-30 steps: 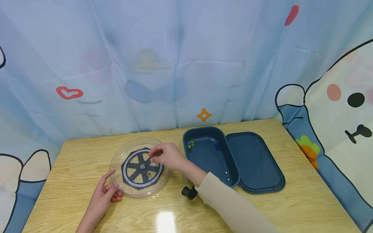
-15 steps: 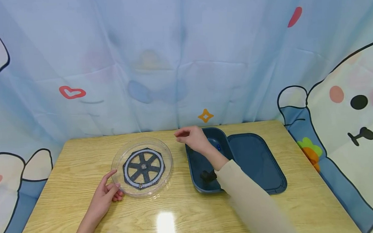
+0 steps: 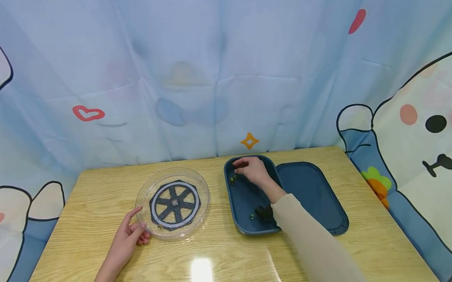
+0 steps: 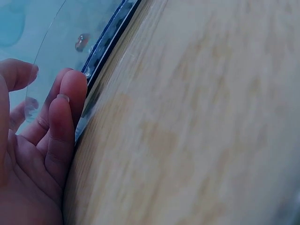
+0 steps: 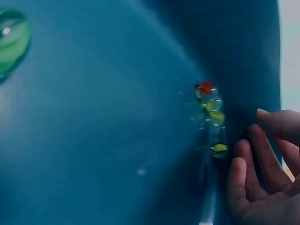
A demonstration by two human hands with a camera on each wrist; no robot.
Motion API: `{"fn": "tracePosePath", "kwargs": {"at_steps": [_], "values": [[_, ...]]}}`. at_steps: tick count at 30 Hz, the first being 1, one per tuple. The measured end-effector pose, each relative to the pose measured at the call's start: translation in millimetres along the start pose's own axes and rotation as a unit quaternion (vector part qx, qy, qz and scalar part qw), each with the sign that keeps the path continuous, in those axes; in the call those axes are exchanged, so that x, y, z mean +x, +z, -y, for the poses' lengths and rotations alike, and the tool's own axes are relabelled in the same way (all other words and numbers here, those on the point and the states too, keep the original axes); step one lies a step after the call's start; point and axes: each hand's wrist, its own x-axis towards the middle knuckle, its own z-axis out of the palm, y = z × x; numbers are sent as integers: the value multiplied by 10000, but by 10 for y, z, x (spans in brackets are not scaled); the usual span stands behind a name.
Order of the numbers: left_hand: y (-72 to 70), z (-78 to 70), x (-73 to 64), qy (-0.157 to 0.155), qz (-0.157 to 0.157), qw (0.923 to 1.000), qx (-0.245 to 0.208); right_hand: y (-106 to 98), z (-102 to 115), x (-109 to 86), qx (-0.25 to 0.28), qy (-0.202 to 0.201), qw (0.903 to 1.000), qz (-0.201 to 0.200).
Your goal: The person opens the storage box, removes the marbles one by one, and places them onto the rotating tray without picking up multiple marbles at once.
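Note:
My left hand (image 3: 129,235) holds the rim of a clear round dish (image 3: 203,188), thumb and fingers at its near left edge. A dark spoked wheel pattern (image 3: 166,201) with a pale ring shows within the dish. One small amber marble (image 3: 160,226) sits by the ring's near left; the left wrist view shows this marble (image 4: 82,42) beyond the fingertips. My right hand (image 3: 253,171) reaches into a dark blue bin (image 3: 234,208). Its fingers are loosely bent beside several yellow-green and red marbles (image 5: 215,117) along the bin wall, with nothing visible between them.
Another green marble (image 3: 252,217) lies at the bin's near end. The blue lid (image 3: 307,188) lies flat right of the bin, partly under the right sleeve (image 3: 310,238). A printed curtain (image 3: 189,75) hangs behind the wooden table (image 3: 216,263).
My right hand has moved from above the dish rightward into the bin. The amber marble has rolled around the ring toward the near left. My left hand stays at the rim.

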Motion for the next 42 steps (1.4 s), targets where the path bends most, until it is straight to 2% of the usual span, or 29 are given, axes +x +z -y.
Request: {"fn": "tracePosePath", "kwargs": {"at_steps": [6, 12, 26, 35, 42], "values": [[4, 7, 1, -10, 4, 10000, 5, 54, -76, 5, -210, 119, 9996, -164], [3, 9, -1, 23, -1, 10000, 23, 75, -89, -7, -472, 269, 9984, -132], [4, -24, -10, 6, -12, 10000, 46, 82, -107, 8, -723, 279, 9969, -162], [5, -19, 3, 106, 13, 9999, 11, 36, -85, 4, -478, 323, 9982, -136], [-11, -11, 2, 3, 2, 10000, 34, -41, 7, -20, -88, 298, 9995, 36]]}}
